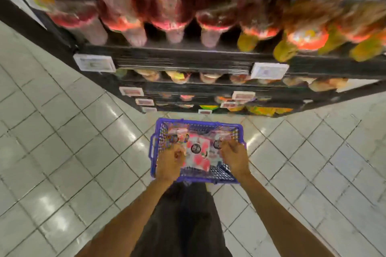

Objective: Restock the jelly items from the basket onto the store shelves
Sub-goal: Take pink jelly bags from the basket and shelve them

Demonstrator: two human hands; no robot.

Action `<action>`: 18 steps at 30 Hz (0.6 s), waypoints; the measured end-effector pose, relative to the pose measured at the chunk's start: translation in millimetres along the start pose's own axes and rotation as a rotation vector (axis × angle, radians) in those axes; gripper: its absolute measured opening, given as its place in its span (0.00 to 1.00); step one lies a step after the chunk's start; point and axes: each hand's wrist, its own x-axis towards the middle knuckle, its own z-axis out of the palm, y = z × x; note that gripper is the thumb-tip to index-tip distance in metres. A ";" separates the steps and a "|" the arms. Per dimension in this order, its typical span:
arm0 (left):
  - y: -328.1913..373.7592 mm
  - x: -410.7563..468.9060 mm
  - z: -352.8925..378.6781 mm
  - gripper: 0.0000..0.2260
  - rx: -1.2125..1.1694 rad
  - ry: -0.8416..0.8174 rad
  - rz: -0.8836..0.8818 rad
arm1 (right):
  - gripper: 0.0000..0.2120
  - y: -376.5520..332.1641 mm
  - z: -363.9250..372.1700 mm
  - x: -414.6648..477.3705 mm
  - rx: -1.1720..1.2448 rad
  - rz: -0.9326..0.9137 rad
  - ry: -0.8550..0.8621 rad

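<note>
While both your hands are down in the blue basket on the floor, the likeliest slip is a loose hold. The jelly packs look glossy and lie overlapped, so lifting one by a corner could drag a neighbour over the rim or drop it. Your left hand has its fingers curled round the edge of a pack on the left side. Your right hand lies with bent fingers on a pack at the right, and I cannot tell whether it truly grips. The shelves ahead look crowded with stock, so pushing a pack in blind might knock something out. The basket holds several pink-and-white packs covering most of its bottom; bare mesh shows only at the near end. None is lifted clear yet.
</note>
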 end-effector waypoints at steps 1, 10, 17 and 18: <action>-15.2 9.2 11.6 0.07 0.026 -0.008 -0.017 | 0.11 21.8 7.3 10.7 0.007 0.026 0.009; -120.2 84.6 117.7 0.14 0.065 -0.065 -0.127 | 0.13 186.3 47.4 108.3 -0.174 0.283 -0.033; -151.9 165.1 207.9 0.08 -0.109 -0.070 -0.329 | 0.09 264.3 58.3 184.6 -0.272 0.343 0.077; -153.2 179.2 220.8 0.08 -0.115 -0.069 -0.333 | 0.08 275.6 60.9 195.9 -0.282 0.340 0.090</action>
